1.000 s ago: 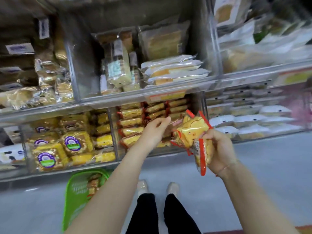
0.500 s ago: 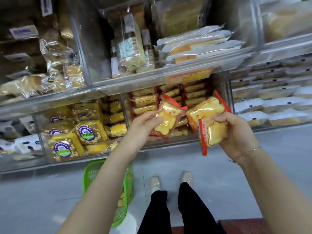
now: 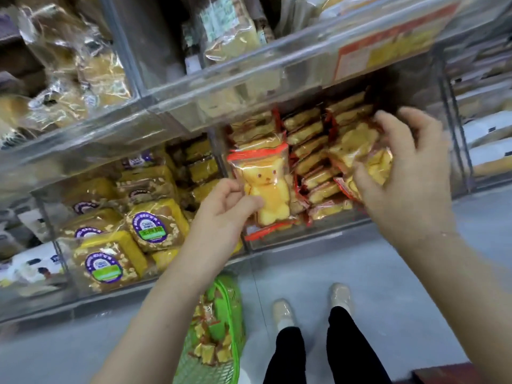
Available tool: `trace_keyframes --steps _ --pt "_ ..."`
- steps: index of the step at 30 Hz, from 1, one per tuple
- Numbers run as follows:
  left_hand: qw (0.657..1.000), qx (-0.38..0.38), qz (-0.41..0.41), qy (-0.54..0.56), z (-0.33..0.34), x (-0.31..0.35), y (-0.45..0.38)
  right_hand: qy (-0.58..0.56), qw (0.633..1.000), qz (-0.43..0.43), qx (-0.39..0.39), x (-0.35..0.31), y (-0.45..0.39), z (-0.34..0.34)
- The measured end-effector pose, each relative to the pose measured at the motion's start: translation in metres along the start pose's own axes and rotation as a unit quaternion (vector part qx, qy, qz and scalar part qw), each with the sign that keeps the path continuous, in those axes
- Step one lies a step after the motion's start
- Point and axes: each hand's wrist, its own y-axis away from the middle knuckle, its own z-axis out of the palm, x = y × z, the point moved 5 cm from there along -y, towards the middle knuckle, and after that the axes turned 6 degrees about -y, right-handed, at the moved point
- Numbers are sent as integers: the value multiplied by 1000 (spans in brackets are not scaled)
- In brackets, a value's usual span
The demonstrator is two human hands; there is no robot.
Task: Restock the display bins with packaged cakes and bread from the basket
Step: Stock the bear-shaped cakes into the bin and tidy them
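Note:
My left hand (image 3: pixel 227 209) pinches a bear-shaped cake pack (image 3: pixel 266 187) with red-edged clear wrap, held upright at the front of the lower clear display bin (image 3: pixel 318 234). That bin holds several rows of the same packs (image 3: pixel 313 151). My right hand (image 3: pixel 401 176) grips a bundle of bear cake packs (image 3: pixel 360 153) at the bin's right side, just under the upper shelf edge. A green basket (image 3: pixel 235 314) with more packs stands on the floor below my left arm.
A neighbouring bin holds yellow cakes with purple round labels (image 3: pixel 149 225). The upper shelf (image 3: pixel 249 87) carries wrapped breads and an orange price tag (image 3: pixel 388 48). White packs fill the bin at far right (image 3: pixel 490 145). My feet (image 3: pixel 310 309) stand on grey floor.
Both hands have moved up and forward into the lower bin. The left hand's bear pack now stands upright at the bin front, and the view has closed in on the shelves.

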Motion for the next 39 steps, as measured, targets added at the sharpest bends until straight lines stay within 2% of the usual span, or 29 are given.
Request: trace_keyframes --steps 1,2,4,5,6,7,8,9,10,12,15,17,19,22,26,28,30,31,32,33,34,35,36,37,39 --pt "999 -7 -4 43 4 -3 0 -89 996 -2 -21 -10 9 2" --pt "995 -23 -6 97 9 -4 -1 -219 971 47 -78 -16 16 10" --pt "984 -61 -1 170 18 -7 -2 -427 862 164 -217 -28 30 34" --pt "986 -72 20 146 21 -7 -2 -453 841 171 -241 -30 33 40" --pt "994 -70 63 50 19 -8 -2 -434 858 149 -232 -27 32 41" --pt "985 -52 121 -109 15 -7 -4 -406 880 126 -211 -23 28 39" --pt "940 -9 184 -286 9 -6 -5 -378 899 109 -193 -18 23 34" --pt "866 43 252 -431 2 -3 -5 -343 917 89 -182 -14 18 28" --pt "805 69 291 -512 -3 -2 -7 -293 937 61 -182 -11 15 23" --pt "737 69 323 -590 -10 -1 -11 -168 964 14 -204 -9 11 19" --pt "667 39 337 -663 -5 3 -20 -48 961 12 -271 -17 18 37" --pt "637 33 332 -695 1 9 -26 25 956 37 -291 -23 28 56" --pt "638 39 340 -690 3 15 -31 66 956 51 -281 -30 36 73" --pt "674 -1 379 -634 9 17 -31 39 964 68 -253 -37 39 90" --pt "638 -70 384 -664 29 -3 -29 10 968 100 -232 -32 37 95" --pt "616 -49 387 -685 36 -12 -31 4 957 107 -269 -30 35 95" --pt "612 -28 395 -685 38 -13 -32 -15 948 112 -297 -25 25 83" --pt "613 -26 400 -681 39 -13 -33 -16 956 110 -273 -22 14 69" --pt "613 -26 405 -677 39 -13 -34 11 972 99 -214 -16 1 51" --pt "613 -29 406 -677 39 -13 -34 71 983 90 -146 -7 -11 31" --pt "612 -29 406 -678 38 -12 -34 155 977 101 -107 5 -20 15" --pt "612 -27 404 -679 38 -12 -35 237 955 135 -116 18 -25 6" --pt "615 -22 402 -678 37 -11 -36 287 928 176 -161 30 -26 4" --pt "621 -16 400 -674 37 -10 -38 295 908 206 -214 39 -23 8" --pt "630 -3 391 -671 35 -9 -41 238 904 237 -265 47 -16 21"
